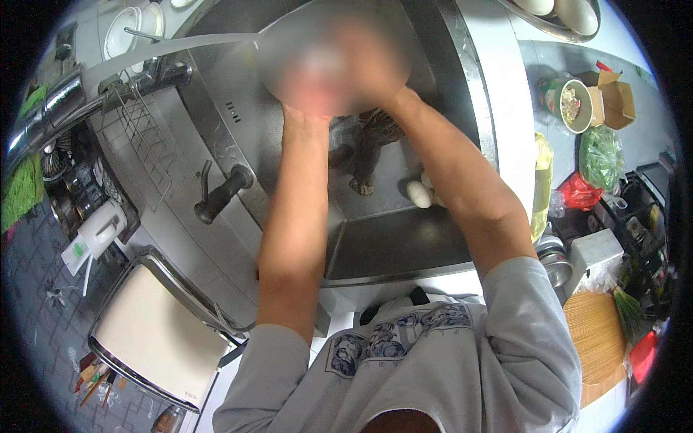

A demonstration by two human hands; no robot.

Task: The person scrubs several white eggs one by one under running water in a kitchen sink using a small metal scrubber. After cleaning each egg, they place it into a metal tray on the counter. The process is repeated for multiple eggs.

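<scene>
Both my hands reach over a stainless steel sink (400, 243), inside a blurred patch that hides most of them. My left hand (311, 81) shows only its wrist clearly, with something pinkish and pale blurred about it. Close to its right, my right hand (373, 65) is blurred as well, so what either hand holds cannot be told. Below the hands, a dark brown, wrinkled item (368, 154), of a kind I cannot settle, lies on the sink floor. White eggs (419, 194) rest by my right forearm, partly hidden by it.
Left of the sink are a dark faucet (224, 195), a wire rack (143, 140) and a cream cutting board (162, 330) in a metal stand. On the right stand a bowl of large eggs (576, 16), a tub of food scraps (576, 105) and bagged greens (601, 157).
</scene>
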